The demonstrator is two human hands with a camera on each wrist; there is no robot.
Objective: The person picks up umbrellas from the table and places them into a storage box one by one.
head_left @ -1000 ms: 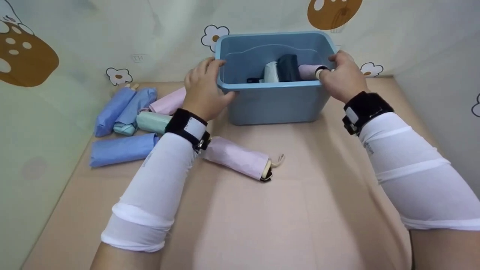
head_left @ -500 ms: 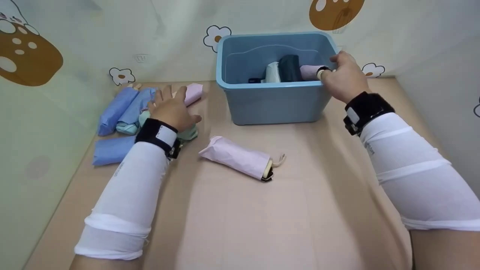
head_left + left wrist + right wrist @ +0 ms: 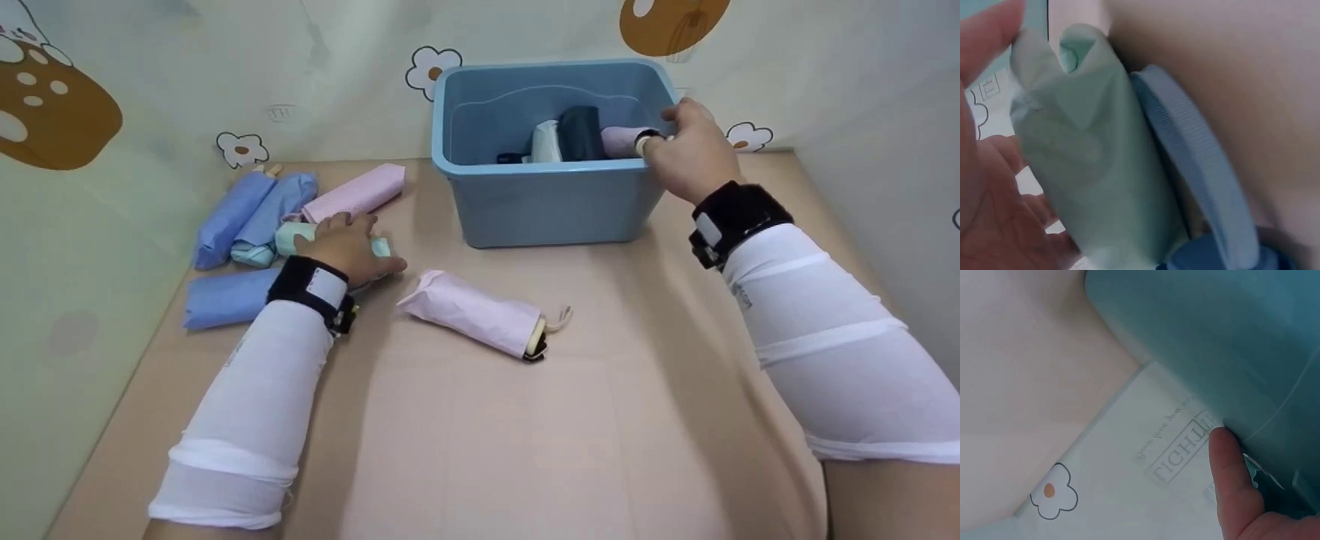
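My left hand lies over a mint-green folded umbrella at the left of the table, its thumb spread out to the right. Up close in the left wrist view, the green umbrella's sleeve stands beside the palm, fingers loosely along it with gaps between. My right hand grips the right rim of a blue plastic bin; one finger presses its outer wall in the right wrist view. Inside the bin are a dark umbrella, a pale one and a lilac one.
A pink umbrella with a cream handle and cord lies mid-table. Around the left hand are another pink umbrella and blue ones, one nearer the front. A patterned wall stands behind.
My left hand has let go of the bin's left rim and moved left, then down onto the green umbrella. The right hand keeps its hold on the bin, which stays put.
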